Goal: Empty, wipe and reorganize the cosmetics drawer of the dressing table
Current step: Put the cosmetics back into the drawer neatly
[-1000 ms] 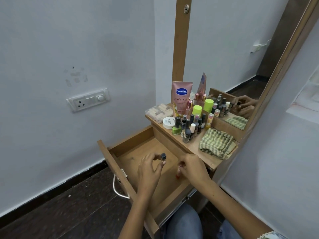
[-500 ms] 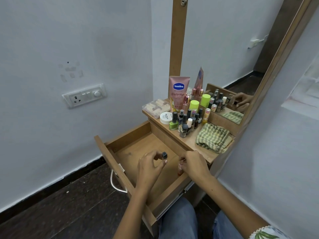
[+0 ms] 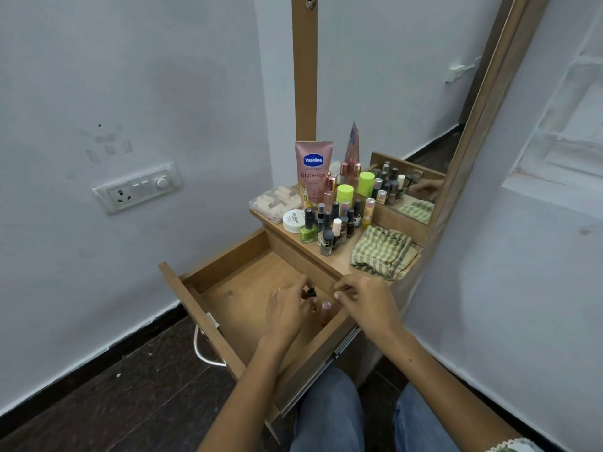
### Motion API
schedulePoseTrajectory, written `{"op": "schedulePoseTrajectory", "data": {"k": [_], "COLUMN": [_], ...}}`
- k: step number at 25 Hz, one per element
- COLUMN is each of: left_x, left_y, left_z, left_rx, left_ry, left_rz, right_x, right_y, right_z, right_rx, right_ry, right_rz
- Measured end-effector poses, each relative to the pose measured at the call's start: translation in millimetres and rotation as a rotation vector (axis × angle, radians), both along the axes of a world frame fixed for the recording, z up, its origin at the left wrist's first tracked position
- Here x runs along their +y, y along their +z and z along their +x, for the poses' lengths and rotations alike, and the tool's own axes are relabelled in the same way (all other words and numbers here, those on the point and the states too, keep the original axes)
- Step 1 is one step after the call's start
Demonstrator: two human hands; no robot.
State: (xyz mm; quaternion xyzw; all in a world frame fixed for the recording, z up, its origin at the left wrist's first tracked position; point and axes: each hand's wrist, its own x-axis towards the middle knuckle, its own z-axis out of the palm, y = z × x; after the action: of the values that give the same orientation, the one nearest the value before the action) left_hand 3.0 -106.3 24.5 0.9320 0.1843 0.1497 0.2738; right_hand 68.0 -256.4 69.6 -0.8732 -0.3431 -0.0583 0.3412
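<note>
Left hand lowered into drawer, grip seemingly pinching dark bottle, right hand curled, empty.

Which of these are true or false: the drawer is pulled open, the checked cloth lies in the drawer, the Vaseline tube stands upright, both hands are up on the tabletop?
1. The drawer is pulled open. True.
2. The checked cloth lies in the drawer. False: it lies on the tabletop.
3. The Vaseline tube stands upright. True.
4. Both hands are on the tabletop. False: the left hand and right hand are over the drawer.
</note>
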Motion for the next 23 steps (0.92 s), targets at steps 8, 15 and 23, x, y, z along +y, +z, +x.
{"op": "schedulePoseTrajectory", "data": {"k": [8, 15, 23], "left_x": [-0.7, 1.2, 3.6], "left_y": [-12.8, -14.9, -11.8], "left_z": [5.1, 5.3, 2.6], "left_rx": [0.059, 0.075, 0.039], "left_ry": [-0.007, -0.049, -0.115], "left_rz": [0.052, 0.094, -0.011], "right_x": [-5.2, -5.3, -8.4], "right_y": [4.2, 1.8, 0.6], "right_z": [2.3, 5.3, 7.1], "right_rx": [-0.077, -0.088, -0.107], "right_ry": [0.079, 0.081, 0.079], "right_rz": [0.140, 0.122, 0.105]}}
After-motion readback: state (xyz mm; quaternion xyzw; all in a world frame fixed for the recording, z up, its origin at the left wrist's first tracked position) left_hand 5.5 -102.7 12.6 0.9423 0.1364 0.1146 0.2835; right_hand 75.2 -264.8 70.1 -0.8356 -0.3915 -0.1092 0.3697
